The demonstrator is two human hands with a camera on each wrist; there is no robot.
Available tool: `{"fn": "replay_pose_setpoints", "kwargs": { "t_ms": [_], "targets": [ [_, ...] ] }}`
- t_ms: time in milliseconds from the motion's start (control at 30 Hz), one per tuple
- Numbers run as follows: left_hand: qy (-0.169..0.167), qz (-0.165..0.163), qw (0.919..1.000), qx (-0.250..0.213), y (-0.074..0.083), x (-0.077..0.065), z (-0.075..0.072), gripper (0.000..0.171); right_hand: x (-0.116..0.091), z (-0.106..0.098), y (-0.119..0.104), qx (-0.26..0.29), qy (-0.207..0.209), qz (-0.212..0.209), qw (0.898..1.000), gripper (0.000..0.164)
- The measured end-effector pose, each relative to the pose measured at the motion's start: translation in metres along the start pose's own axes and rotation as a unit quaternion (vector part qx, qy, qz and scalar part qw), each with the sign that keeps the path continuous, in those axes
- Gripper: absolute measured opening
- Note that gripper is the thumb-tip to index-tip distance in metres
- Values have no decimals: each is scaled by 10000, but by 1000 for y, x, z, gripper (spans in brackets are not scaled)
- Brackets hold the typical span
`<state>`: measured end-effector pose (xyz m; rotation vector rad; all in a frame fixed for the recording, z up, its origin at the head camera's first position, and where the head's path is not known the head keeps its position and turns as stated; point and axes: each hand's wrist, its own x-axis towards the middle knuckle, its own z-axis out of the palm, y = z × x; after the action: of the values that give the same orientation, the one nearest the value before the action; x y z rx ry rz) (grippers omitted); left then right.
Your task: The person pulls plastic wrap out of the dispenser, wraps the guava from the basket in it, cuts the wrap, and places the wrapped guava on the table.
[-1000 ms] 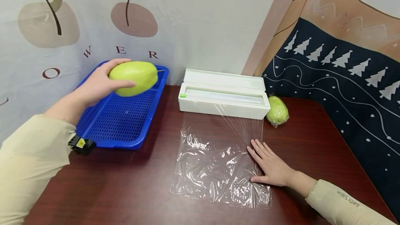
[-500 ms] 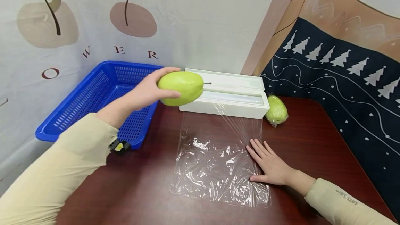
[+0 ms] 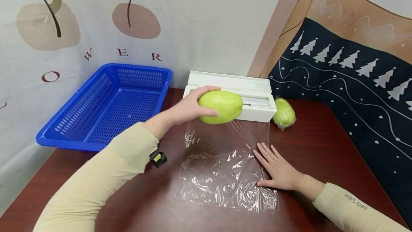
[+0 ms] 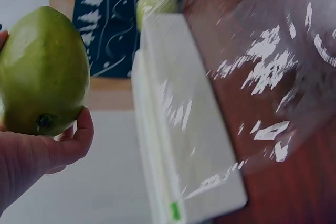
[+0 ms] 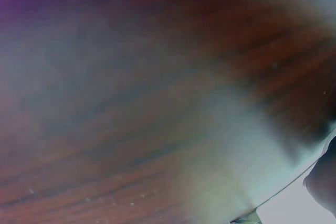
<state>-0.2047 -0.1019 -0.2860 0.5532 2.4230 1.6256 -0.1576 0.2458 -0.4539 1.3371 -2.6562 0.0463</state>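
A yellow-green pear (image 3: 222, 107) with a thin stem is held in my left hand (image 3: 189, 108), raised over the film dispenser's front edge in the head view. The left wrist view shows the same pear (image 4: 44, 72) with fingers and thumb around it, its dark blossom end facing the camera. Beneath lies a sheet of clear cling film (image 3: 219, 169), drawn out of the white dispenser box (image 3: 257, 114) across the table. My right hand (image 3: 279, 171) rests flat with fingers spread on the film's right edge. The right wrist view shows mostly blurred table surface.
A blue perforated basket (image 3: 128, 112) stands at the left. Just right of the dispenser, a film-wrapped pear (image 3: 284, 114) lies on the dark red table (image 3: 325, 146). The dispenser's lid (image 3: 230, 81) is up, and printed cloth hangs behind.
My left hand has carried the pear rightward and down from over the basket to in front of the dispenser. My right hand has stayed on the film.
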Motion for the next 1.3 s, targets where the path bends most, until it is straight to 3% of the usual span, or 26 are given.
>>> {"fn": "replay_pose_setpoints", "kwargs": {
  "t_ms": [200, 633, 900, 1100, 1300],
  "targets": [
    [-294, -93, 9995, -51, -17, 3, 28, 74, 1, 0, 0, -6, -18, -8, 10000, 97],
    [-734, -177, 9955, 573, -61, -3, 72, 75, 0, 2, 1, -30, -34, 15, 10000, 97],
    [-979, -170, 9945, 341, -78, -2, 79, 72, 1, 2, 2, -45, -43, 30, 10000, 97],
    [-1177, -64, 9920, 459, -91, -5, 83, 73, 1, 3, 2, -8, -115, 66, 9999, 97],
    [-1318, 62, 9899, 519, -92, -4, 84, 75, 2, 0, 3, 55, -255, 103, 9996, 97]
  ]
}}
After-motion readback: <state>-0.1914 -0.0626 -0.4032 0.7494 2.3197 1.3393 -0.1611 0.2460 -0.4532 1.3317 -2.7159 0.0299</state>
